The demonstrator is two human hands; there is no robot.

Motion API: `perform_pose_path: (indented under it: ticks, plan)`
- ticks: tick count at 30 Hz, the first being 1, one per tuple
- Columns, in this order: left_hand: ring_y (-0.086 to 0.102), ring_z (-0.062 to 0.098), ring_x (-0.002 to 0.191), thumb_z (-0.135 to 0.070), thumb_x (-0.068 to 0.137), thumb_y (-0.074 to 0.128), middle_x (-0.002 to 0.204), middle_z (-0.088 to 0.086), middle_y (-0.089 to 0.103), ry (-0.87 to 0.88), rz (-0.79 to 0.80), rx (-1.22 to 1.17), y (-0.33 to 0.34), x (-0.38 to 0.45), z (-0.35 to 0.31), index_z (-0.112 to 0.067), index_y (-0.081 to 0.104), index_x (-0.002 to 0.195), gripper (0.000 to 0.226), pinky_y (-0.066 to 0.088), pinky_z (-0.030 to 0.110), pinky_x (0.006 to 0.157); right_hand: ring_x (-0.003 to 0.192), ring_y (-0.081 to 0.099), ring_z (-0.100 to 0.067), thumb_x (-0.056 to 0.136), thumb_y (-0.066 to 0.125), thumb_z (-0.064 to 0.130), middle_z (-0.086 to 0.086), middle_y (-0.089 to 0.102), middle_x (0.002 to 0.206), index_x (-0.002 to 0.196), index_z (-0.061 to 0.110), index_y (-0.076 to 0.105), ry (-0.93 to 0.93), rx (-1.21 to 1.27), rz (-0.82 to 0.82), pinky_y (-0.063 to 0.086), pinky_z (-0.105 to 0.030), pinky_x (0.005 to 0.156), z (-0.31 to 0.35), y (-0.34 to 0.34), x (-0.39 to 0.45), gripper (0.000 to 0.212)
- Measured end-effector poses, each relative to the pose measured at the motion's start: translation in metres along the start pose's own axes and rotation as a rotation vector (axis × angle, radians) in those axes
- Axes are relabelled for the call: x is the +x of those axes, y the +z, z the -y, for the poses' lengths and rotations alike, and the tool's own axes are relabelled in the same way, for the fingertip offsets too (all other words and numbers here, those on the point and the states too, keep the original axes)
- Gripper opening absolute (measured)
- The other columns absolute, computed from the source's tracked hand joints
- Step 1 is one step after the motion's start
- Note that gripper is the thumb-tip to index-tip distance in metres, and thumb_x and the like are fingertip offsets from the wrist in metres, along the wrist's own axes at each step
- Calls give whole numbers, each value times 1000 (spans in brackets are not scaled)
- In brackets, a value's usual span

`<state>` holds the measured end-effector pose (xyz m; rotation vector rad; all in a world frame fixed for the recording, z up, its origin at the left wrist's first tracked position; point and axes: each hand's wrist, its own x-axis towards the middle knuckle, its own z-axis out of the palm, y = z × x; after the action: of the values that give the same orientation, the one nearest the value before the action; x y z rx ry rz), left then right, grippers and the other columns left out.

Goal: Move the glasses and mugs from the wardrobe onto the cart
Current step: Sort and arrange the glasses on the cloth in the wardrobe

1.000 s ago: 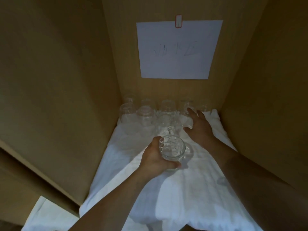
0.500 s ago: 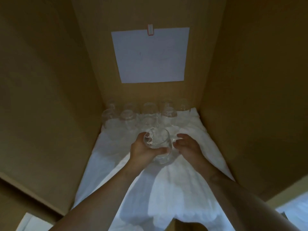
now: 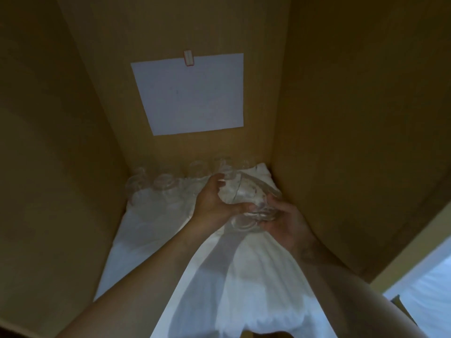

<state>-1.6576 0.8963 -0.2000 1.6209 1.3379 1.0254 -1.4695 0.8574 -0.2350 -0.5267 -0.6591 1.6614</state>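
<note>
Wooden wardrobe (image 3: 341,118) walls enclose a white cloth (image 3: 219,276) with clear glasses (image 3: 166,184) lined along the back. Left hand (image 3: 212,203) curls around a tilted glass mug (image 3: 244,193), its long axis leaning right toward the right hand (image 3: 283,225), whose fingers cup another glass (image 3: 258,213) from below.

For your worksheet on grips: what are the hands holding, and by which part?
Left hand grips a glass mug round its body; right hand holds glassware from below. Blur hides more.
</note>
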Motion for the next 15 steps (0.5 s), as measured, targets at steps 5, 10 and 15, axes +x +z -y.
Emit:
perform_pose_path:
  ticks: [5,10,15]
  plan:
    - [48,24,131,-46,62,94,139,1,55,126,-70,339,-12,9,7,-24,55,137,88,42,34,104,93,74,-26,69,89,19,-12,74,116,123,15,65,22,-486,-434,56,-31,61,14,5,4,60]
    - [42,30,136,-47,76,85,142,8,55,149,-58,569,-24,22,20,-18,59,137,72,36,38,112,104,68,-19,60,97,18,4,70,105,111,18,65,-92,-948,-653,55,-21,72,17,5,21,61]
    - [25,30,149,-57,89,65,158,7,37,231,61,949,-31,29,37,-27,46,148,69,14,45,124,121,59,-24,60,97,34,-7,60,134,139,14,55,-72,-1495,-629,51,-40,100,23,6,47,92]
